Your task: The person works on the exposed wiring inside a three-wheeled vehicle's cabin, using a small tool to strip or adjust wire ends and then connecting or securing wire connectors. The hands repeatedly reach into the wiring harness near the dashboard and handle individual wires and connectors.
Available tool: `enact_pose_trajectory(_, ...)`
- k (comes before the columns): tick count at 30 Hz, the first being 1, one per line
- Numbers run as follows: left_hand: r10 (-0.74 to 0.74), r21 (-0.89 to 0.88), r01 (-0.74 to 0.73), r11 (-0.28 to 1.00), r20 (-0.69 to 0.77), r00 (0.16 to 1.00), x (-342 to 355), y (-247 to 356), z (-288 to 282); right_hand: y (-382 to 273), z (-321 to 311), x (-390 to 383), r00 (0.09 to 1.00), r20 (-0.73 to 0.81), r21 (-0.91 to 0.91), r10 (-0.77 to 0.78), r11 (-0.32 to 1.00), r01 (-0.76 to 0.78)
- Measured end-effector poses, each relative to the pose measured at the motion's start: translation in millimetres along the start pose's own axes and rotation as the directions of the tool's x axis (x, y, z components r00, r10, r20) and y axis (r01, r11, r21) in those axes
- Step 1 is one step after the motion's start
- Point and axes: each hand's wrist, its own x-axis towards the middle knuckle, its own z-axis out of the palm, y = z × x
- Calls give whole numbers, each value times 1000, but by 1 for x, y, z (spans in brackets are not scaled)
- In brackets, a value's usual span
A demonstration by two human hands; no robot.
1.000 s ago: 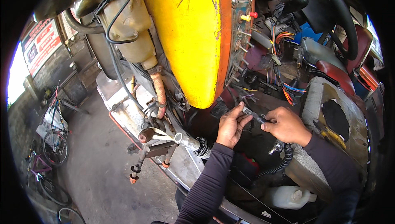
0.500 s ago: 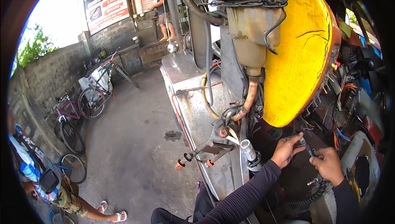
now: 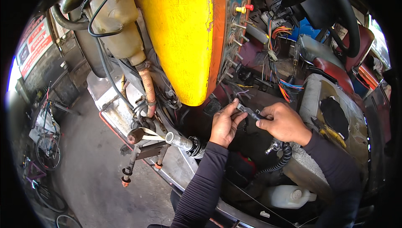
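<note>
Between both hands I hold a slim dark wired piece with a light grey end (image 3: 247,110); its exact kind does not show. My left hand (image 3: 225,124) pinches the grey end between thumb and fingers. On the dark end, my right hand (image 3: 284,123) is closed with thumb and forefinger pressed together. Just beyond them lie loose thin wires (image 3: 245,92), under the lower tip of a yellow panel (image 3: 176,39). Below my right hand, a black corrugated hose (image 3: 281,161) curves near a small metal fitting (image 3: 273,146).
An orange panel with a row of switches (image 3: 232,39) borders the yellow one. Coloured wires (image 3: 282,88) hang by the steering wheel (image 3: 351,19). Pliers with yellow handles (image 3: 331,132) rest on the worn seat (image 3: 312,92). A metal tube (image 3: 178,140) and white jug (image 3: 289,196) are nearby.
My view has swung right and nearer the cab, so the yard slides left and the standing people leave view. Both hands still hold the dark piece, now nearer the picture's middle.
</note>
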Motion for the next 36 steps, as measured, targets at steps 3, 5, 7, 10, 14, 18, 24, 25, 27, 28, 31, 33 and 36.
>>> enact_pose_trajectory(3,-2,4,2,1000,10,1000,-1,-2,4,0,-1,-3,1000,-3,-4,21,1000,-21)
enact_pose_trajectory(5,-5,5,5,1000,7,1000,-2,-2,5,2,1,-3,1000,-17,-5,9,1000,-9)
enact_pose_trajectory(7,-7,7,7,1000,5,1000,-3,-2,5,2,2,-3,1000,-15,7,10,1000,-9)
enact_pose_trajectory(10,-9,16,9,1000,1,1000,-1,-2,3,1,2,-1,1000,1,25,12,1000,-12)
enact_pose_trajectory(14,-7,14,7,1000,15,1000,3,-5,0,3,2,1,1000,2,4,12,1000,-12)
enact_pose_trajectory(18,19,37,-19,999,-16,1000,-7,6,-3,11,17,11,981,-67,-56,-184,982,181)
enact_pose_trajectory(24,-16,18,14,1000,97,995,8,-19,-4,30,15,1,994,-85,53,-67,996,72)
enact_pose_trajectory(25,-9,19,7,1000,116,993,6,-17,0,32,18,1,992,-112,76,-55,995,64)
enact_pose_trajectory(27,4,2,-5,1000,111,994,6,-17,-7,34,24,4,991,-118,134,-56,988,72)
enact_pose_trajectory(28,12,-9,-11,1000,110,994,6,-16,-10,31,25,4,992,-111,140,-56,988,71)
enact_pose_trajectory(31,15,-14,-14,1000,92,996,4,-14,-10,24,22,6,997,-75,127,-34,991,43)
enact_pose_trajectory(33,14,-13,-13,1000,94,995,6,-15,-10,29,22,8,994,-107,152,-37,987,53)
enact_pose_trajectory(36,-6,-22,9,1000,114,993,10,-16,-12,30,23,7,994,-104,171,-38,984,55)
